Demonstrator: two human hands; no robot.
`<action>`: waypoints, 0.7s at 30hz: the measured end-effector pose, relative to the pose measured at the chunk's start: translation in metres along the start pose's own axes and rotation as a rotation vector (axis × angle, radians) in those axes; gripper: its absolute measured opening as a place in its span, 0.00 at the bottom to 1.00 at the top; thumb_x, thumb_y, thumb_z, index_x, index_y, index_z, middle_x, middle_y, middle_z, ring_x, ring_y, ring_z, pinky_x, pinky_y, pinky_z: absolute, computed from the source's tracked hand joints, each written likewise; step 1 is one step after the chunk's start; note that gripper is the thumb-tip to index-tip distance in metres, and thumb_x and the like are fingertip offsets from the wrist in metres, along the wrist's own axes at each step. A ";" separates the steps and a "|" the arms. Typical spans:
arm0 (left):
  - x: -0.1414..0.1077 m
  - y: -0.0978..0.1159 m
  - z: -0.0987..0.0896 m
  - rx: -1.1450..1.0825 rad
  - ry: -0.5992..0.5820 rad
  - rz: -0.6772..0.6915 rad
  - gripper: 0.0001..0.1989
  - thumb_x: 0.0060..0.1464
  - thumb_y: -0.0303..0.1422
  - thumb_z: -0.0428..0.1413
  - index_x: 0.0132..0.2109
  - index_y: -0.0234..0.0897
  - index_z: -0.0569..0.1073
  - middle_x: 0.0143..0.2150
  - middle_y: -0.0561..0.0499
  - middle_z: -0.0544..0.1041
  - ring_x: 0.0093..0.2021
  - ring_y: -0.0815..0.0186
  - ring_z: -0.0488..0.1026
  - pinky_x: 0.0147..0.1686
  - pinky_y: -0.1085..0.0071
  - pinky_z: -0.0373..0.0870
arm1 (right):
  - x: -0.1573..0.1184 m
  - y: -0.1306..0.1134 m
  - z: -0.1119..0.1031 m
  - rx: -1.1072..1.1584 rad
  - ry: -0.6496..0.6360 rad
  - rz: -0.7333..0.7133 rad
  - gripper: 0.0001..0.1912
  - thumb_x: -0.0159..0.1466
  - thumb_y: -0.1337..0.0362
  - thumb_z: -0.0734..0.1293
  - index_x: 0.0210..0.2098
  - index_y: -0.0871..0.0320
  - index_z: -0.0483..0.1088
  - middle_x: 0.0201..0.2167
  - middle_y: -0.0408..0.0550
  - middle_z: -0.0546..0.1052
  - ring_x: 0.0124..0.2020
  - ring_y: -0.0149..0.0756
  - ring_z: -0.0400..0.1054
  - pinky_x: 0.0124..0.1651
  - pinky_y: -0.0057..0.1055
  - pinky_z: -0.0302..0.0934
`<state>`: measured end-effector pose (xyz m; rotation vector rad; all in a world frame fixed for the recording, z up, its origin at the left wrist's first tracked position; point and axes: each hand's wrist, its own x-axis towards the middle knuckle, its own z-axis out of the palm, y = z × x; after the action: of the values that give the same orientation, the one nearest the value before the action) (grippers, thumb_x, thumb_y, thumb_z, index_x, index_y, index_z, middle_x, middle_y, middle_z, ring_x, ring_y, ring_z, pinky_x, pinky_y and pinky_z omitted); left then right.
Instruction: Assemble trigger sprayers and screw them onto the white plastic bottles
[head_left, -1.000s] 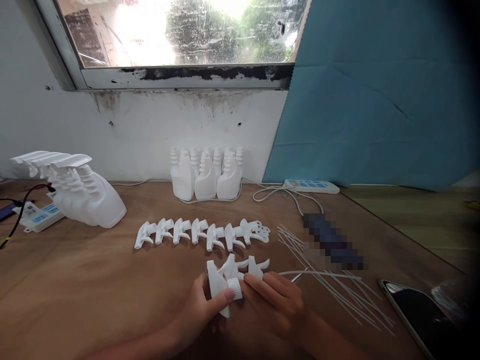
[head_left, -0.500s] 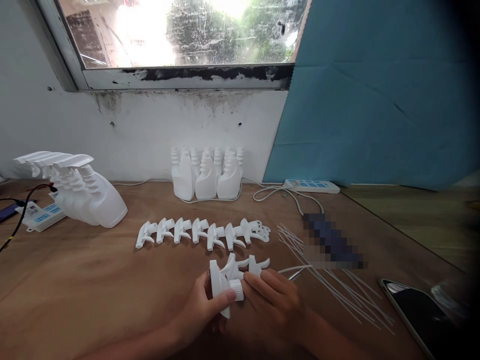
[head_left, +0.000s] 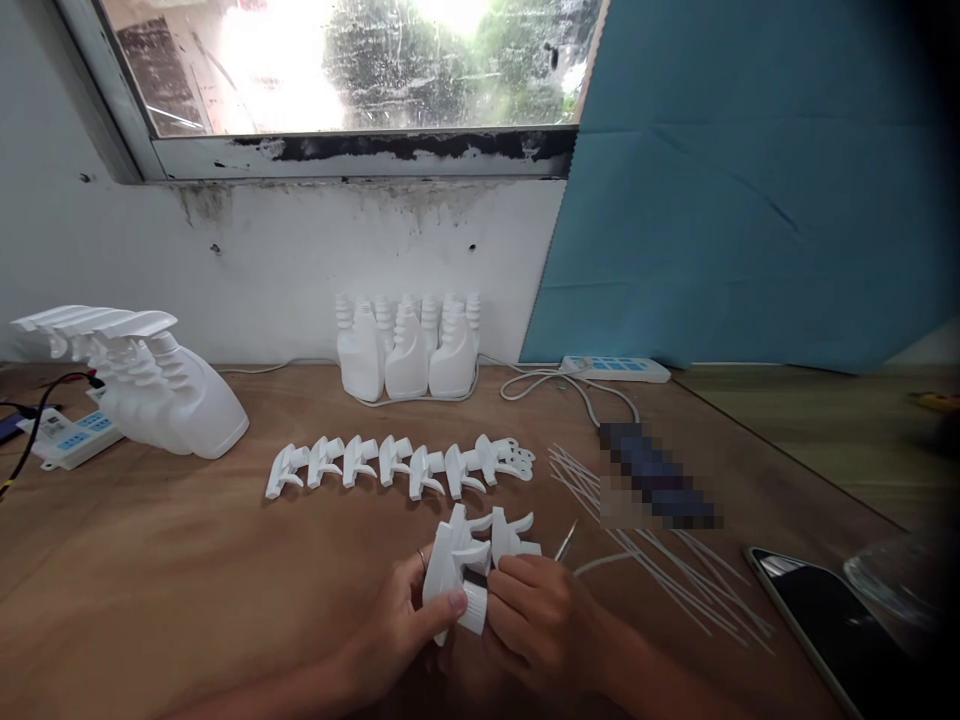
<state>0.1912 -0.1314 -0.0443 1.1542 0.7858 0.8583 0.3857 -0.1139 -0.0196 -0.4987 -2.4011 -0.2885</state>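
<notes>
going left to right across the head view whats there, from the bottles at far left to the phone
spray bottles with trigger heads → left hand → held trigger sprayer head → right hand → thin white tubes → smartphone

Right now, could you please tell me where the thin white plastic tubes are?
In the head view, the loose tubes lie on the brown table, right of centre, between the right hand and the dark-screened rectangular phone.

Thin ring (head_left: 421, 558) on left hand (head_left: 405, 615) (forearms (head_left: 300, 685) bare).
</notes>
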 end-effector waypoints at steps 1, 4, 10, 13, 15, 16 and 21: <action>0.000 0.001 0.000 0.006 0.000 -0.005 0.22 0.53 0.47 0.60 0.41 0.31 0.68 0.23 0.55 0.67 0.19 0.73 0.65 0.18 0.79 0.63 | -0.001 0.001 0.000 -0.002 -0.019 -0.003 0.14 0.63 0.72 0.59 0.21 0.58 0.61 0.18 0.43 0.65 0.21 0.32 0.53 0.25 0.33 0.41; -0.002 0.003 0.002 0.036 0.018 -0.044 0.24 0.50 0.49 0.61 0.41 0.32 0.69 0.25 0.54 0.67 0.20 0.73 0.65 0.19 0.78 0.66 | -0.003 0.001 -0.002 -0.011 -0.067 -0.021 0.15 0.64 0.70 0.59 0.20 0.57 0.61 0.17 0.42 0.65 0.20 0.32 0.53 0.24 0.34 0.40; -0.003 -0.006 -0.003 0.102 0.076 -0.116 0.29 0.44 0.56 0.60 0.36 0.32 0.66 0.20 0.55 0.66 0.16 0.74 0.61 0.14 0.78 0.60 | -0.006 0.004 -0.006 -0.017 -0.080 -0.056 0.18 0.65 0.70 0.60 0.18 0.57 0.60 0.15 0.41 0.64 0.19 0.30 0.52 0.23 0.35 0.39; 0.000 -0.006 -0.024 0.075 0.211 -0.047 0.27 0.48 0.55 0.57 0.37 0.34 0.65 0.19 0.56 0.67 0.14 0.74 0.59 0.13 0.77 0.56 | -0.014 0.024 -0.014 -0.058 0.010 -0.046 0.22 0.67 0.69 0.61 0.16 0.57 0.57 0.13 0.39 0.60 0.17 0.28 0.49 0.24 0.34 0.37; 0.002 0.002 -0.041 0.117 0.324 0.026 0.22 0.52 0.51 0.55 0.37 0.34 0.64 0.17 0.57 0.67 0.14 0.73 0.59 0.15 0.77 0.55 | -0.018 0.043 -0.021 -0.143 0.062 0.041 0.24 0.67 0.68 0.62 0.15 0.58 0.57 0.12 0.39 0.59 0.16 0.27 0.49 0.24 0.33 0.38; 0.004 0.007 -0.049 0.147 0.362 0.059 0.20 0.54 0.49 0.54 0.36 0.34 0.63 0.17 0.57 0.67 0.15 0.73 0.59 0.17 0.77 0.55 | -0.020 0.053 -0.025 -0.212 0.057 0.126 0.23 0.68 0.67 0.62 0.16 0.58 0.58 0.13 0.39 0.61 0.16 0.27 0.51 0.24 0.33 0.39; 0.008 0.024 -0.062 0.187 0.341 0.146 0.16 0.61 0.45 0.48 0.34 0.35 0.63 0.17 0.56 0.66 0.19 0.71 0.60 0.24 0.74 0.57 | -0.026 0.087 -0.035 -0.549 -0.108 0.672 0.23 0.70 0.56 0.59 0.20 0.58 0.65 0.17 0.46 0.71 0.18 0.33 0.63 0.25 0.32 0.41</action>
<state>0.1371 -0.0927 -0.0356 1.2579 1.0888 1.1403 0.4607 -0.0545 -0.0037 -1.5491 -2.0771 -0.6222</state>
